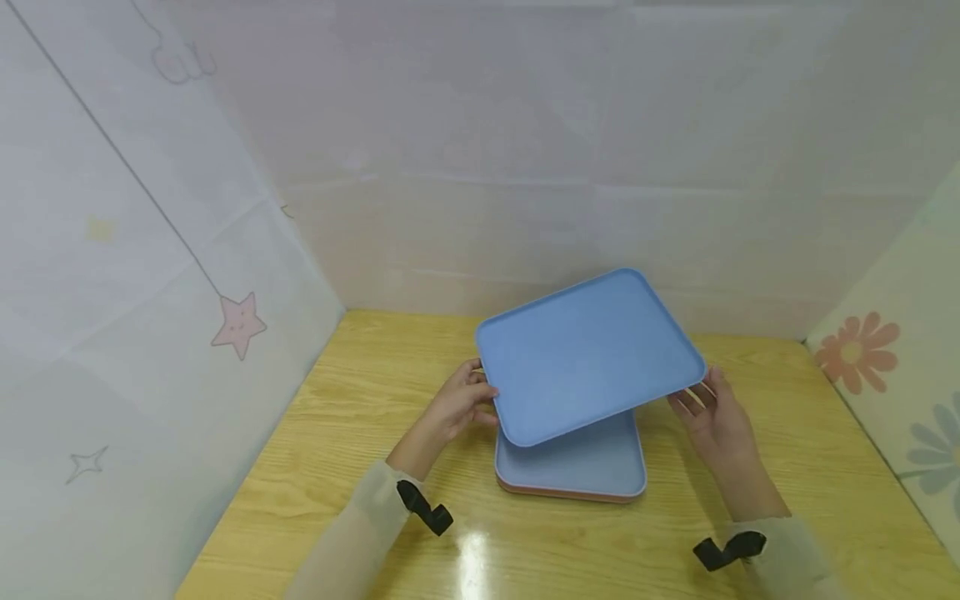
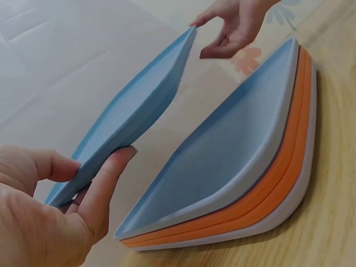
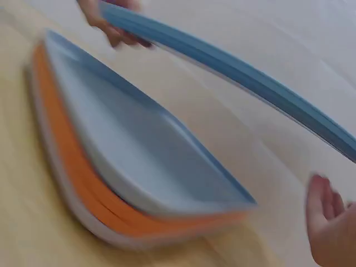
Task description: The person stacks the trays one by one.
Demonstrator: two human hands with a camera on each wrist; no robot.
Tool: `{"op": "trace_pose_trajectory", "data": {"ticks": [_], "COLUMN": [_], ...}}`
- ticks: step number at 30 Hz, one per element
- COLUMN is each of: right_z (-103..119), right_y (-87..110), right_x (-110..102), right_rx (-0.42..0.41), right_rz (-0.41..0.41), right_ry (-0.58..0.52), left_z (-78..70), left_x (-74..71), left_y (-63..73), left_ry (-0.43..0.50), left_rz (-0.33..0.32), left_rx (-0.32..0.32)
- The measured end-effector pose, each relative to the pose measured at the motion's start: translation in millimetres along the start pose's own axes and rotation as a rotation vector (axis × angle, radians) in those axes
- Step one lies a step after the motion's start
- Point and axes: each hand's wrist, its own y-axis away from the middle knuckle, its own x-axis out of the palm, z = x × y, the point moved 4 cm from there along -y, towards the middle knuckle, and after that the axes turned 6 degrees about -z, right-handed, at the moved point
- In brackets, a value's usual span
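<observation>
A blue rectangular tray is held tilted above a stack of trays. My left hand pinches its left edge, thumb on the upper side and fingers underneath, as the left wrist view shows. My right hand is by the tray's right corner, one fingertip right at the corner and the other fingers loosely bent below it. In the right wrist view these fingers stand apart from the tray's visible edge. Below, the stack has a pale blue-grey tray on top, orange trays under it and a whitish tray lowest.
The stack stands on a wood-grain table. Pale cloth walls enclose the back and both sides, printed with a pink star on the left and a red flower on the right. Both wrists wear black straps.
</observation>
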Motion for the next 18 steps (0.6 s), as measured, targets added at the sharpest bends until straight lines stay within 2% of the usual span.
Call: {"op": "trace_pose_trajectory", "data": {"ticks": [4,9,12,14,18], "right_z": [-27,-48,-61,-70,-85], "right_y": [13.8,19.8,21.2,21.8,23.8], "right_x": [19,40,46,50,56], "right_rx": [-0.046,-0.053,-0.061,-0.067,-0.085], "right_rz": [-0.143,-0.255,-0.338,-0.370,-0.352], "right_ry": [0.023,0.058,0.133,0.200,0.292], "left_z": [-1.3,-1.8,0.0,2.1,5.8], "left_x": [5.7,13.4,16.3,17.8,21.6], "left_y": [7.2,12.6,14.3,15.1,16.5], "left_ry": [0.065,0.098,0.100,0.102,0.121], "left_rz": [-0.044,-0.073,-0.083,-0.085,-0.088], "left_rx": [0.016,0.045,0.044,0.043,0.038]}}
